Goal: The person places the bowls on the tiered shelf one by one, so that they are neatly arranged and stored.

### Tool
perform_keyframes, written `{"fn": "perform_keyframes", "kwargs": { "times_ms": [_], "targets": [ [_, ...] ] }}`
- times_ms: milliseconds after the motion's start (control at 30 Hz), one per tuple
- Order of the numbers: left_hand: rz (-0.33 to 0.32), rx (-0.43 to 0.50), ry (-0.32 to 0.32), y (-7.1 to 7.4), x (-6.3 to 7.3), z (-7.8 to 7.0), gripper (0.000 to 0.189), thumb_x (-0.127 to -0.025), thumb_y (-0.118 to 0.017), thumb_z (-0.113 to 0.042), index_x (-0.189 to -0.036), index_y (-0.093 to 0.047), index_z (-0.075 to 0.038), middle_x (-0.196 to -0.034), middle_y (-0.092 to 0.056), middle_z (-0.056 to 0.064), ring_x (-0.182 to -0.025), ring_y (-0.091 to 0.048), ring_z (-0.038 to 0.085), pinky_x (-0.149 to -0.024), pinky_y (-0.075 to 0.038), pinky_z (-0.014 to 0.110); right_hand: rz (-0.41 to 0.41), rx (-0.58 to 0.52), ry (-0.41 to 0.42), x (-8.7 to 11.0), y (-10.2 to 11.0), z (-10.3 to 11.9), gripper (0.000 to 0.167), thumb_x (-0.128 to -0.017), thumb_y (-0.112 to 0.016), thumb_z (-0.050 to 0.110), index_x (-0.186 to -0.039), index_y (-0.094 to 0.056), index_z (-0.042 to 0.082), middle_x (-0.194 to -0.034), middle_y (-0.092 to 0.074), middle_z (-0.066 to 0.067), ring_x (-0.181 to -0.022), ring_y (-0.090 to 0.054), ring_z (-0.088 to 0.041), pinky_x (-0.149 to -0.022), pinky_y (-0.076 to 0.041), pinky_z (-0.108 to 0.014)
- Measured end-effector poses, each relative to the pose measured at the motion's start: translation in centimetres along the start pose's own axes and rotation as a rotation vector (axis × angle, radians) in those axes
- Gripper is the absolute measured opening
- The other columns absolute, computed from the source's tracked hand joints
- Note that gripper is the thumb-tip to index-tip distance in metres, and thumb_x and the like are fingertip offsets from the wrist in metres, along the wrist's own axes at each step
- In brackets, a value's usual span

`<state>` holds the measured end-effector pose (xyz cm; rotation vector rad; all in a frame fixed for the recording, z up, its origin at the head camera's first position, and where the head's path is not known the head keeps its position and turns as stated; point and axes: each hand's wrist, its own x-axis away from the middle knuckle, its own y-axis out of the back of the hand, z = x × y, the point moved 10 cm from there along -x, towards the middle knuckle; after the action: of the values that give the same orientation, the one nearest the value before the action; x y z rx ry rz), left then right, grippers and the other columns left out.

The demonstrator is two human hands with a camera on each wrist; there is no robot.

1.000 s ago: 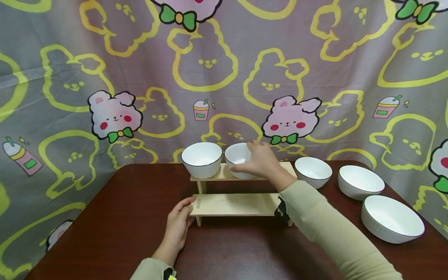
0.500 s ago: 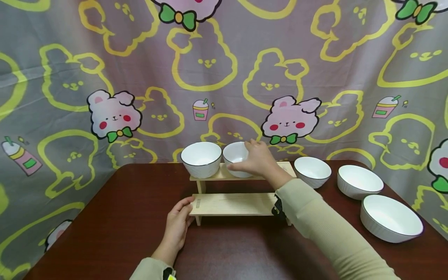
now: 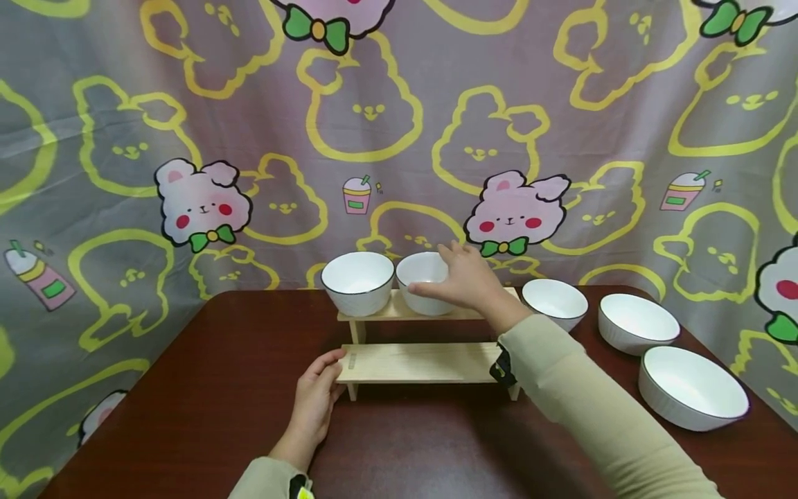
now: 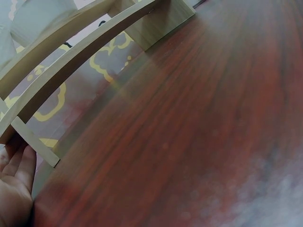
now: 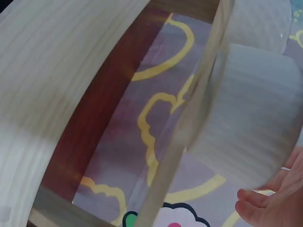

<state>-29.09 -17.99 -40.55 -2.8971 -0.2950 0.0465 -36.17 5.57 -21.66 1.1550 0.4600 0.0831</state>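
A two-tier wooden rack [image 3: 430, 364] stands on the table, its lower board bare. My left hand [image 3: 316, 395] pinches the left end of that lower board, thumb above and fingers underneath; in the left wrist view its fingers [image 4: 23, 168] reach up beside the rack's leg. On the upper board, a white bowl with a dark rim [image 3: 358, 284] sits at the left. Just right of it stands a smaller white bowl [image 3: 414, 269], partly covered by my right hand [image 3: 467, 277]. That hand is spread at the bowl's right side, thumb across its front; the right wrist view shows the fingers loosely bent beside the bowl wall [image 5: 255, 113].
Three more white bowls stand on the table to the right: a small round bowl [image 3: 555, 299] near the rack, an oval bowl [image 3: 639, 322], and a larger oval bowl [image 3: 693, 388] nearest me. Behind the dark red table [image 3: 206, 388] hangs a patterned curtain [image 3: 262, 138].
My right hand's fingers have spread and lifted slightly off the small bowl on the upper board. The left hand keeps its hold on the lower board. The view has shifted slightly.
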Motion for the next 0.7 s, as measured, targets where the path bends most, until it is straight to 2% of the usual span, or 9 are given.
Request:
{"fn": "perform_keyframes", "kwargs": {
  "times_ms": [233,400,600,700],
  "targets": [
    [-0.003,-0.009,0.012,0.1,0.0,0.2,0.032,-0.093,-0.047,-0.010,-0.123,-0.054,0.001,-0.130,-0.049,0.014,-0.093,-0.058,0.005,-0.081,-0.043,0.028,-0.018,-0.042,-0.010,0.5,1.5,-1.0,0.095,-0.072,-0.060,0.066,-0.139,-0.039,0.002,-0.142,-0.034,-0.023,-0.131,-0.027,-0.039,-0.099,-0.031,-0.057],
    [0.005,0.009,0.006,0.1,0.1,0.1,0.031,-0.093,-0.047,-0.010,-0.121,-0.055,0.001,-0.129,-0.050,0.014,-0.092,-0.058,0.005,-0.080,-0.044,0.027,-0.038,-0.063,-0.026,1.2,2.7,-2.0,0.097,-0.074,-0.059,0.064,-0.142,-0.032,0.001,-0.146,-0.029,-0.023,-0.134,-0.022,-0.041,-0.103,-0.024,-0.057],
    [0.002,0.027,0.000,0.2,0.0,0.1,0.028,-0.092,-0.049,-0.009,-0.117,-0.058,-0.002,-0.123,-0.054,0.011,-0.090,-0.059,0.006,-0.078,-0.045,0.027,-0.082,-0.110,-0.053,1.9,4.0,-3.7,0.093,-0.079,-0.057,0.061,-0.144,-0.028,0.001,-0.148,-0.027,-0.021,-0.136,-0.018,-0.040,-0.105,-0.020,-0.058],
    [0.004,0.015,0.001,0.2,0.0,0.1,0.028,-0.092,-0.049,-0.010,-0.118,-0.058,-0.002,-0.126,-0.052,0.012,-0.092,-0.059,0.006,-0.079,-0.044,0.027,-0.106,-0.145,-0.075,2.3,4.7,-4.8,0.092,-0.080,-0.056,0.060,-0.145,-0.026,0.003,-0.148,-0.026,-0.021,-0.137,-0.017,-0.040,-0.105,-0.018,-0.059]
  ]
}}
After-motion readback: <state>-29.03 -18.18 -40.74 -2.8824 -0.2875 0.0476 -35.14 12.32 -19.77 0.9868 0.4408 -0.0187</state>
